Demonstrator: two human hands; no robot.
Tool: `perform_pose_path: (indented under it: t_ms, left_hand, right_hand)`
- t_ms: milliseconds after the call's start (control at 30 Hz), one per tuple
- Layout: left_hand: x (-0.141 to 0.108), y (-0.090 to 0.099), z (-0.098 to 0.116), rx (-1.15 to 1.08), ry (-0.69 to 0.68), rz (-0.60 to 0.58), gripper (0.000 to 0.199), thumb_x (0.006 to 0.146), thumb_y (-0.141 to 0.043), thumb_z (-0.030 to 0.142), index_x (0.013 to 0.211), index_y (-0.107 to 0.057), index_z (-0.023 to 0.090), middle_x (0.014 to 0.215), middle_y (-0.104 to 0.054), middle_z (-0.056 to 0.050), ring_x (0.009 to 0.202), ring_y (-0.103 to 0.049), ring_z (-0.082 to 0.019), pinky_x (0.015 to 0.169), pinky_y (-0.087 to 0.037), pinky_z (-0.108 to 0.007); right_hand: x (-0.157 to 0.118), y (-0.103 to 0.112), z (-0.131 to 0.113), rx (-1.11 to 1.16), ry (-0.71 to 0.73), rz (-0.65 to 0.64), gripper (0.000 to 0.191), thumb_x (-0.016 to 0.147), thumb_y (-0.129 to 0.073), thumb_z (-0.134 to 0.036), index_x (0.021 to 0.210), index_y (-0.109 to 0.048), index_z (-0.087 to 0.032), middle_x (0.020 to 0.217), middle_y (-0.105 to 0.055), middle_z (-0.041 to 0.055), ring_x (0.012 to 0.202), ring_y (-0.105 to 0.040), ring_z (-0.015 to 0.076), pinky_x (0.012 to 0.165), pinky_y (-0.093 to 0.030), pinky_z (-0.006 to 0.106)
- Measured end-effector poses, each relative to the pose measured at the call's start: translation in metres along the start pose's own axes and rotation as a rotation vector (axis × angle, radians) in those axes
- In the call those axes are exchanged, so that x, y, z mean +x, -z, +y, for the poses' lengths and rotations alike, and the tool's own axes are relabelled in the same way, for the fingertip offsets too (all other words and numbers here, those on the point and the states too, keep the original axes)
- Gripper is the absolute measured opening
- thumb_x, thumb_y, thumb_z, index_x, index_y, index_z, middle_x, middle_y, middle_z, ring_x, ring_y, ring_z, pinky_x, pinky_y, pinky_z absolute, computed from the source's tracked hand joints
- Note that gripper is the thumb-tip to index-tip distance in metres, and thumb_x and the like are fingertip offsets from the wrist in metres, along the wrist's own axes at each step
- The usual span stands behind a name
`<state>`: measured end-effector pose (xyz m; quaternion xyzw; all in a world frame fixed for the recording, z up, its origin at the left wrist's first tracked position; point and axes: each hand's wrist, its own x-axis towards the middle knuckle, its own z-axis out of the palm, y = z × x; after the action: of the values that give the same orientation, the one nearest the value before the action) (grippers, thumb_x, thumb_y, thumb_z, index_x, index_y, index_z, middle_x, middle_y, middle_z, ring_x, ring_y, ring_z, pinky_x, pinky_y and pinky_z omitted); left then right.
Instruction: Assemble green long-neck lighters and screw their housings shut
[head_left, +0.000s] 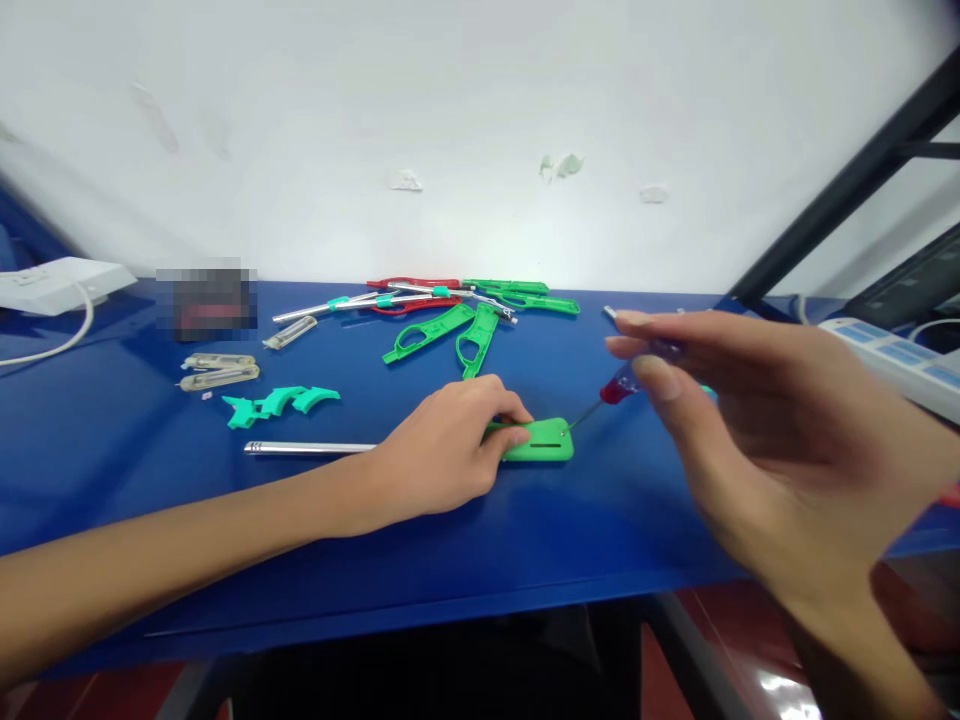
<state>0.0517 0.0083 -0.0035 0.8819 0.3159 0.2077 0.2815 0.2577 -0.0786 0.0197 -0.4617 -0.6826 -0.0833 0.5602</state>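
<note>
My left hand (442, 440) is closed around a long-nosed lighter, pinching its green handle (551, 440) flat against the table. The lighter's metal tube (311, 449) sticks out to the left beneath my wrist. Between the thumb and fingers of my right hand (795, 450) is a small screwdriver (616, 386) with a red and clear handle. Its thin shaft slants down to the handle's right end, near a small screw hole. Whether the tip sits in the hole I cannot tell.
Green handle halves (427, 335) lie behind my left hand, beside several metal tubes (330, 307) and red handle halves (416, 283). Teal triggers (279, 402) and clear fuel tanks (219, 377) lie left. A white power strip (892, 360) stands right; a white box (64, 283) stands far left.
</note>
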Motion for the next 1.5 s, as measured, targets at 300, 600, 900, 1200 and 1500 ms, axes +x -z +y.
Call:
perform_pose_path:
  t_ms: [300,600,900,1200,1500]
  left_hand:
    - [0.000,-0.001,0.000,0.022,0.004,0.005,0.012,0.101,-0.063,0.018,0.105,-0.074,0.018,0.102,-0.073,-0.005,0.091,-0.066,-0.022,0.077,-0.048,-0.036]
    - [-0.001,0.000,-0.001,0.016,0.003,0.005,0.013,0.101,-0.062,0.017,0.106,-0.074,0.018,0.102,-0.073,-0.006,0.090,-0.066,-0.022,0.077,-0.048,-0.036]
    - [0.000,-0.001,0.000,0.011,0.004,0.007,0.012,0.100,-0.063,0.016,0.104,-0.074,0.018,0.102,-0.073,-0.006,0.091,-0.066,-0.022,0.078,-0.049,-0.036]
    - [0.000,0.000,0.000,0.022,-0.001,0.006,0.013,0.100,-0.063,0.017,0.104,-0.075,0.019,0.101,-0.073,-0.005,0.090,-0.066,-0.022,0.077,-0.049,-0.036]
    - [0.001,0.000,0.001,0.025,-0.003,0.011,0.013,0.101,-0.063,0.018,0.104,-0.075,0.019,0.100,-0.073,-0.005,0.089,-0.067,-0.021,0.077,-0.049,-0.035]
  right_hand:
    - [0.017,0.010,-0.005,-0.215,0.158,-0.053,0.022,0.101,-0.073,-0.024,0.120,-0.080,-0.034,0.099,-0.075,0.0009,0.087,-0.069,0.0213,0.071,-0.055,0.038]
    - [0.014,0.007,-0.005,-0.128,0.101,-0.058,0.020,0.097,-0.077,-0.021,0.111,-0.080,-0.035,0.096,-0.076,0.0010,0.088,-0.071,0.0244,0.076,-0.056,0.042]
    - [0.016,0.002,-0.003,-0.047,0.111,-0.099,0.023,0.096,-0.078,-0.021,0.115,-0.080,-0.035,0.093,-0.072,0.0000,0.088,-0.068,0.0227,0.077,-0.057,0.041]
    - [0.017,0.004,-0.005,0.037,0.035,-0.113,0.025,0.098,-0.074,-0.017,0.115,-0.079,-0.034,0.098,-0.077,-0.0022,0.088,-0.071,0.0220,0.078,-0.055,0.042]
    - [0.014,0.003,-0.010,-0.022,0.017,-0.138,0.026,0.106,-0.061,-0.019,0.120,-0.077,-0.035,0.110,-0.080,-0.0030,0.097,-0.074,0.0220,0.087,-0.057,0.042]
